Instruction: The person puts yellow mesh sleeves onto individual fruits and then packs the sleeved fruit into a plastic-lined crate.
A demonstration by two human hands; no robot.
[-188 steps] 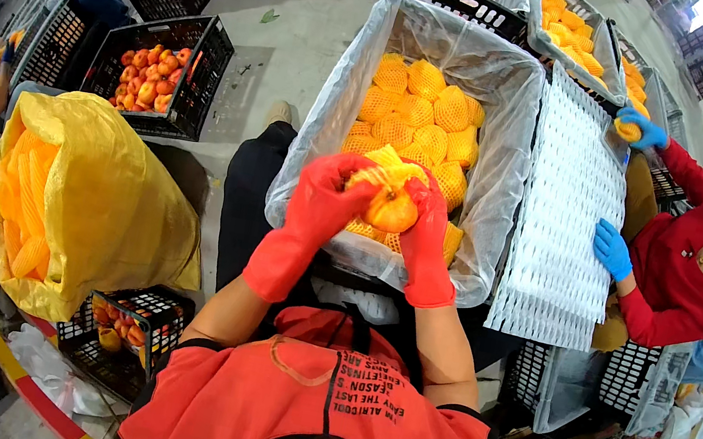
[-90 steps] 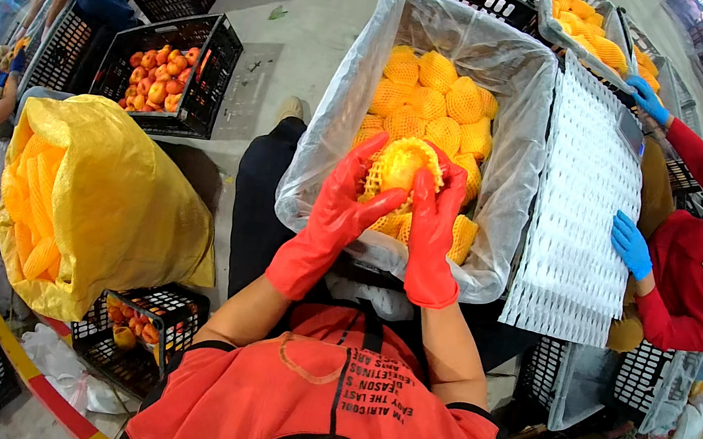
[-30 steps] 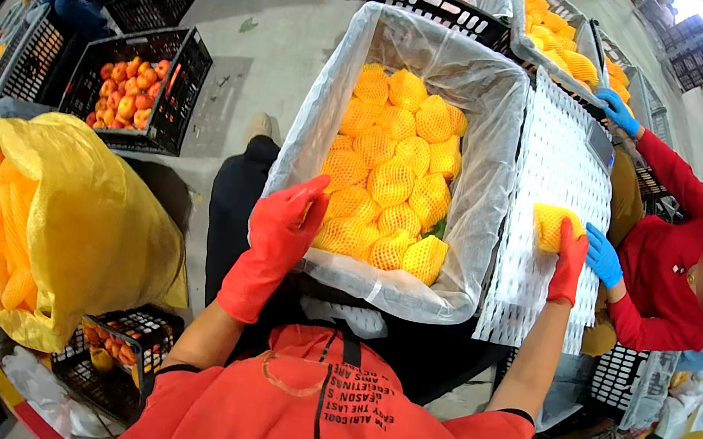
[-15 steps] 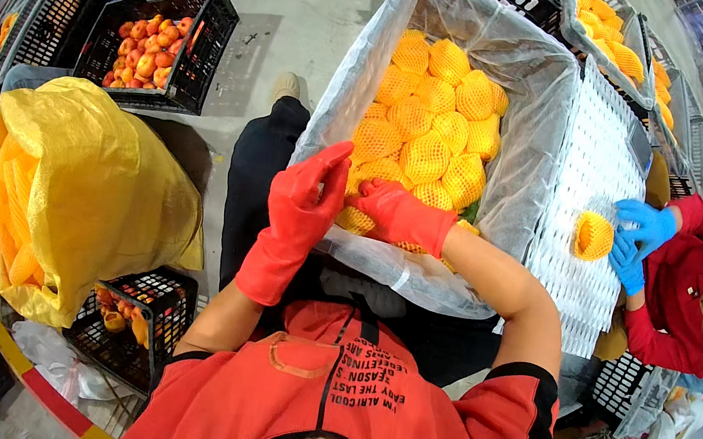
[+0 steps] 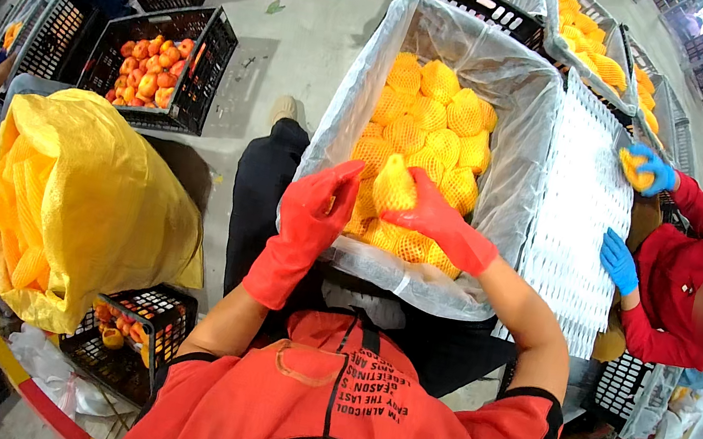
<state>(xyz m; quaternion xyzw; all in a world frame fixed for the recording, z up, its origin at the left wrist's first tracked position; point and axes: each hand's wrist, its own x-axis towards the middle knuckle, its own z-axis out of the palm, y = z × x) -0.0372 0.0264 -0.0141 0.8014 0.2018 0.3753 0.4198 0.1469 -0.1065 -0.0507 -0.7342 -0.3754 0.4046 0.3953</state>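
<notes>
My right hand, in a red rubber glove, grips a fruit in a yellow foam net sleeve, raised above the netted fruits packed in a lined crate. Beside it, over the crate's near left rim, is my left hand in a matching glove. Its fingers are extended with the thumb apart, and nothing shows between them. The fruit inside the sleeve is hidden by the netting.
At left stand a yellow sack of foam nets and a black crate of red-orange fruit. White foam sheets lie right of my crate. There a co-worker's blue-gloved hand holds a netted fruit. More fruit crates stand behind.
My right hand has lifted a netted fruit from among the others in the crate. My left hand has dropped slightly lower. The co-worker's netted fruit has moved from the foam sheets into a blue-gloved hand.
</notes>
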